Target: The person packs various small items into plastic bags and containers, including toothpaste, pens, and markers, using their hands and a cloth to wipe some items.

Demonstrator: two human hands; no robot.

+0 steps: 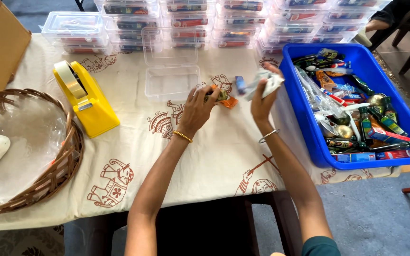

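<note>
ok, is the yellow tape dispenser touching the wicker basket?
Apart. The head view shows a strip of tablecloth between the yellow tape dispenser and the wicker basket rim.

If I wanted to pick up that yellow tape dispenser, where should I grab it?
Probably by the yellow body, coming from above with fingers on its two long flat sides. It stands upright on the table with bare cloth on both sides. Avoid the tape roll at its far end, which would likely turn.

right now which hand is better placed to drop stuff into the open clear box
Left, probably. The left hand rests on the small packets right beside the open clear box. The right hand holds a white wrapper farther off, nearer the blue bin.
</note>
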